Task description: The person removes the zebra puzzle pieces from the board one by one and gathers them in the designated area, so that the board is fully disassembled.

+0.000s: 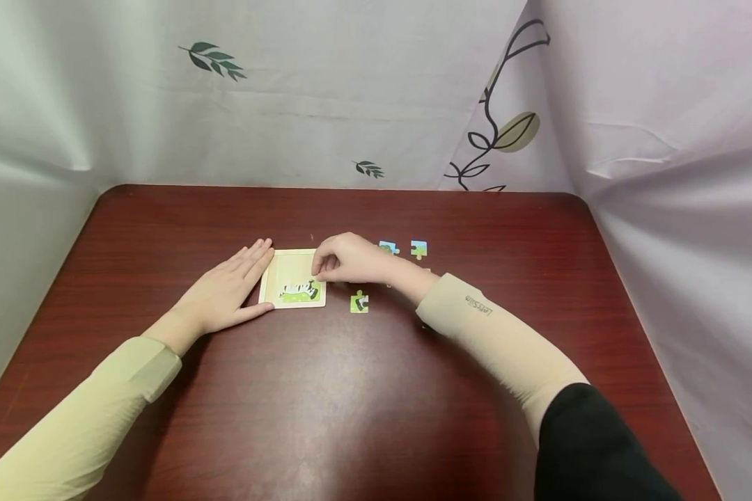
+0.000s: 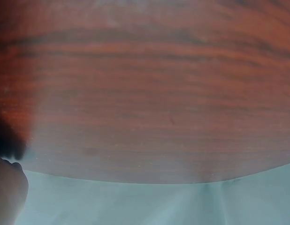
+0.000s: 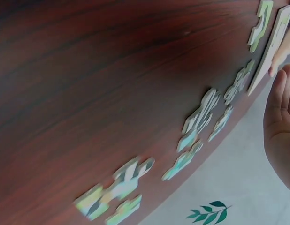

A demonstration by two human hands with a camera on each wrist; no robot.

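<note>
A shallow puzzle tray [image 1: 294,259] lies on the table, with joined pieces of a black-and-white striped picture [image 1: 296,292] on green along its near side. My left hand [image 1: 232,289] rests flat at the tray's left edge, fingers straight and thumb at the near corner. Over the tray's right part, my right hand [image 1: 351,259] has curled fingers and pinches a jigsaw piece [image 1: 314,284] at the right end of that row. Its fingers hide most of the piece. In the right wrist view the same hand shows at the right border, close to the tray [image 3: 271,51].
A loose green piece [image 1: 360,302] lies just right of the tray. Behind the right wrist are blue-green pieces, one [image 1: 388,246] beside another [image 1: 418,249]. Several more, including a striped piece [image 3: 201,112], spread out in the right wrist view. A white curtain [image 1: 326,104] hangs behind the table.
</note>
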